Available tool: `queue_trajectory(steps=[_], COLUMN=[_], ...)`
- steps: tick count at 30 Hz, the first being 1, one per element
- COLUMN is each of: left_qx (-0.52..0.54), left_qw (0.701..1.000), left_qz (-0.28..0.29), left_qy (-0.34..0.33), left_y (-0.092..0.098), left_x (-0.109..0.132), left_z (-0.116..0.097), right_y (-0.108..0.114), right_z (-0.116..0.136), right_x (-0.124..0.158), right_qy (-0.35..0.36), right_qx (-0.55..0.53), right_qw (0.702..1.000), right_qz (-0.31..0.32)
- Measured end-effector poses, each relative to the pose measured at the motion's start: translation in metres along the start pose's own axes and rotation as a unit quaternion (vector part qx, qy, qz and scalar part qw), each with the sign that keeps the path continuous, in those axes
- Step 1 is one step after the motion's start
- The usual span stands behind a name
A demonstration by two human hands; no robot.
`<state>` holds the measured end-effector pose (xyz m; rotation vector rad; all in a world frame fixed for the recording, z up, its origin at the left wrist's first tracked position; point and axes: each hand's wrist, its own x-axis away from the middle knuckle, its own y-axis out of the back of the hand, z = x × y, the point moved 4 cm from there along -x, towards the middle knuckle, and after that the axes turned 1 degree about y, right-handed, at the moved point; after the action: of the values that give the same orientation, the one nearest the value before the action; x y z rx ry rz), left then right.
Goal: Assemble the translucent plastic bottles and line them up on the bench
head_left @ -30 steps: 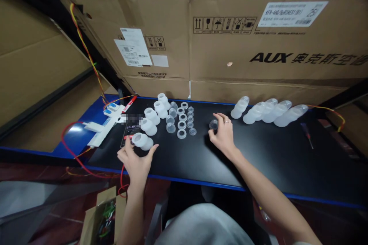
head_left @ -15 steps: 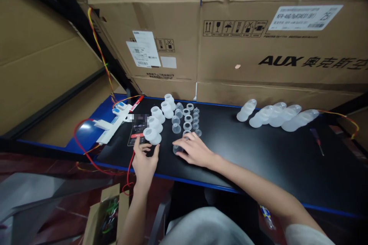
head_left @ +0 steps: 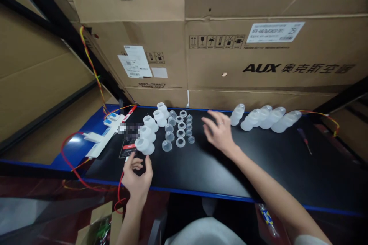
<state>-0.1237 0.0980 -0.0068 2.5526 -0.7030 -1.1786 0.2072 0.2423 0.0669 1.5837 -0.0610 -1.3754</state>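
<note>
My left hand (head_left: pixel 137 174) hovers by the table's front edge with thumb and fingers apart, holding nothing. Just beyond its fingertips stands the nearest of several frosted white bottle bodies (head_left: pixel 147 134) in a slanted row. My right hand (head_left: pixel 220 130) is raised over the black tabletop, fingers spread and nothing in them. To its left lie three rows of small parts: clear domed caps (head_left: pixel 167 145), white rings (head_left: pixel 181 142) and thin clear discs with a nub (head_left: pixel 191 139). Beyond my right hand, several frosted bottles with rounded tops (head_left: pixel 250 119) lie or lean together at the back right.
A phone (head_left: pixel 128 147) lies left of the bottle bodies, beside a white power strip (head_left: pixel 106 138) with red and yellow wires. A screwdriver (head_left: pixel 304 141) lies at the right. Large cardboard boxes (head_left: pixel 161 34) wall the back; an open carton (head_left: pixel 97 224) stands below on the floor.
My right hand has let go of a clear domed cap at the near end of its row and moved right, opening. My left hand stays by the bottle bodies. The view has shifted.
</note>
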Motion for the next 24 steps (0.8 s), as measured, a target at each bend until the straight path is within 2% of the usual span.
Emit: queue_trajectory(steps=[1,3,5,7,8,11,13,15,19,22,24], left_qx=[0.017,0.071,0.126,0.150,0.161,0.168,0.179,0.194,0.235,0.269,0.281], left_qw=[0.999,0.983,0.941,0.894,0.871,0.818,0.809,0.824,0.870,0.866,0.855], left_qz=[0.014,0.094,0.209,0.308,0.340,0.406,0.427,0.411,0.334,0.340,0.351], left_qy=[-0.040,-0.140,-0.236,-0.289,-0.316,-0.371,-0.363,-0.339,-0.277,-0.248,-0.259], left_y=[-0.004,-0.022,-0.051,-0.087,-0.106,-0.156,-0.179,-0.188,-0.180,-0.172,-0.168], left_x=[0.001,0.004,0.009,0.016,0.020,0.037,0.045,0.050,0.050,0.051,0.052], left_z=[-0.013,-0.048,-0.092,-0.134,-0.152,-0.185,-0.189,-0.184,-0.171,-0.168,-0.169], right_y=[0.013,0.033,0.043,0.043,0.041,0.038,0.037,0.038,0.037,0.035,0.035], right_z=[-0.024,-0.063,-0.088,-0.099,-0.101,-0.101,-0.098,-0.094,-0.072,-0.047,-0.031], right_x=[0.004,0.015,0.024,0.031,0.032,0.034,0.035,0.035,0.040,0.044,0.046], right_qy=[-0.054,-0.154,-0.204,-0.213,-0.213,-0.200,-0.185,-0.163,-0.123,-0.104,-0.083], right_qx=[0.058,0.156,0.214,0.232,0.231,0.210,0.176,0.116,-0.041,-0.158,-0.236], right_qw=[0.996,0.971,0.952,0.948,0.949,0.957,0.967,0.979,0.991,0.981,0.966], right_qz=[-0.048,-0.093,-0.082,-0.038,-0.018,0.003,-0.012,-0.029,-0.034,-0.051,-0.070])
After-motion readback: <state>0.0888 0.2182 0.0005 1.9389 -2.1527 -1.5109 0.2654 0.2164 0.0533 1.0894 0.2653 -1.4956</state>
